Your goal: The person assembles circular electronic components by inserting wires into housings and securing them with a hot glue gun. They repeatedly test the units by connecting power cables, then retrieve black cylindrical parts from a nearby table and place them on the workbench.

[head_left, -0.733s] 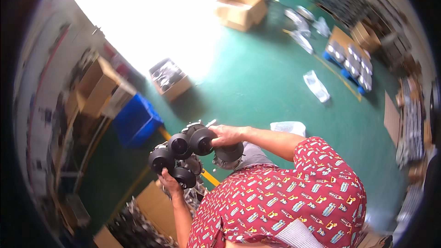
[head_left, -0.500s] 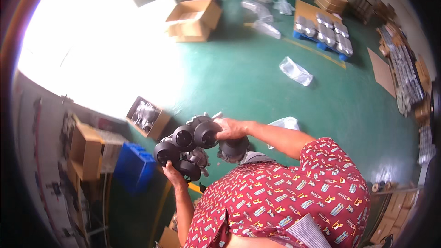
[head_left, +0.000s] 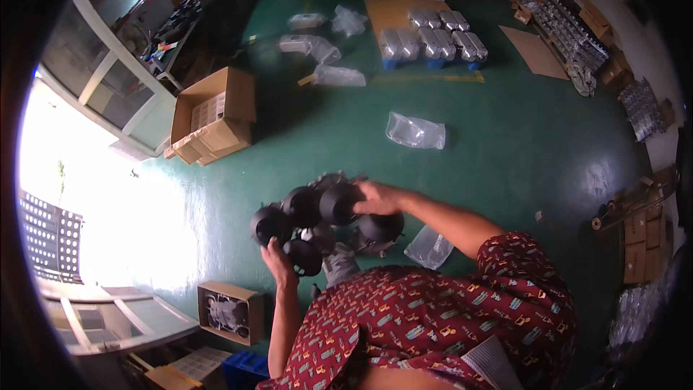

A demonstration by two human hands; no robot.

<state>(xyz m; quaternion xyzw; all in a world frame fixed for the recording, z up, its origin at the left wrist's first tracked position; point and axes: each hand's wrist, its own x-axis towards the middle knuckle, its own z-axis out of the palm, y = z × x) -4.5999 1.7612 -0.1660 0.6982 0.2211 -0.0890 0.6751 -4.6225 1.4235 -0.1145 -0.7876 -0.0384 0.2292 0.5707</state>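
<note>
A cluster of black cup-shaped round parts [head_left: 302, 207] on grey metal bodies is held out in front of my body. My right hand [head_left: 379, 198] grips the far right side of the cluster, its fingers at the rim of one black cup. At the lower left, my left hand [head_left: 277, 261] is closed on the edge of the cluster, with the thumb against a black cup. Another black cup [head_left: 380, 227] lies just below my right wrist. The cups hide most of the metal bodies and some of my fingers.
An open cardboard box [head_left: 238, 97] stands ahead left on the green floor. A smaller box [head_left: 254, 310] with metal parts sits near left, above a blue crate [head_left: 249, 368]. Plastic bags [head_left: 416, 131] lie ahead. Wrapped metal parts [head_left: 437, 43] rest on a pallet farther off.
My view has turned to the right, so the boxes, bags and pallet have shifted left in it. Both hands still hold the cluster.
</note>
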